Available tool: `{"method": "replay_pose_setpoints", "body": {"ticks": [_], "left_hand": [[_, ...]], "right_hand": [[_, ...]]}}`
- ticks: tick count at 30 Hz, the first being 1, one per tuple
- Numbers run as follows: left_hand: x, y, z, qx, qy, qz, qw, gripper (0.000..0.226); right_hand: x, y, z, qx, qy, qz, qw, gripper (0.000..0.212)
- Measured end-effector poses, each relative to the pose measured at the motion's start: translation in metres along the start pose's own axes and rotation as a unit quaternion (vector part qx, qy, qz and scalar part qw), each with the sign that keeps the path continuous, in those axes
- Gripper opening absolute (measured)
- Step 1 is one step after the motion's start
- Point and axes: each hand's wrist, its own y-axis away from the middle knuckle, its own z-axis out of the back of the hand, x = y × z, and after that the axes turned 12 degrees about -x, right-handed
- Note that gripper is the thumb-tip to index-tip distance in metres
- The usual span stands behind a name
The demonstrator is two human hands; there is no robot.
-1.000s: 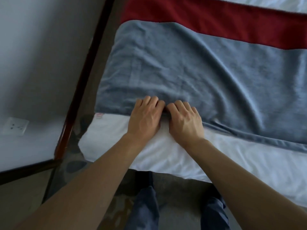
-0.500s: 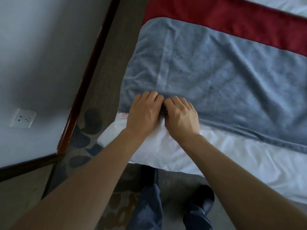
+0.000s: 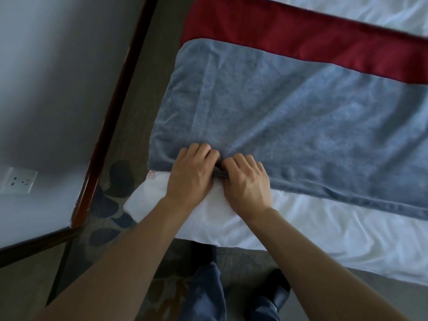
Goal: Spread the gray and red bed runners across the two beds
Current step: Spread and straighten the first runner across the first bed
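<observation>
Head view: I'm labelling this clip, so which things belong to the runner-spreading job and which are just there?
In the job:
gray runner
red runner
white bed
left hand and right hand, both gripping the gray runner's near edge

Just there:
wall socket
wooden baseboard
patterned carpet

Bare forearms and hands, no sleeves in sight; dark blue trousers, dark shoes.

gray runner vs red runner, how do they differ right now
The gray runner looks thick and towel-like, while the red runner looks smooth. Both hands, left and right, grip the gray runner's near edge; nothing touches the red one. The gray lies nearer, the red beyond it. Both lie flat across the white bed.
</observation>
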Motion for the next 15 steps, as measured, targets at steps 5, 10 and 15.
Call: {"method": "replay_pose_setpoints", "body": {"ticks": [5,10,15], "left_hand": [[0.023,-0.002,0.009,-0.013,-0.004,0.015,1.000,0.010],[0.056,-0.003,0.024,-0.035,-0.031,0.034,0.998,0.011],[0.055,0.000,0.023,-0.047,-0.022,0.038,0.998,0.010]], "right_hand": [[0.017,-0.024,-0.015,-0.019,-0.033,0.005,0.999,0.019],[0.047,-0.041,-0.035,-0.011,-0.059,0.020,0.998,0.024],[0.046,-0.041,-0.038,0.012,-0.058,0.044,0.997,0.017]]}}
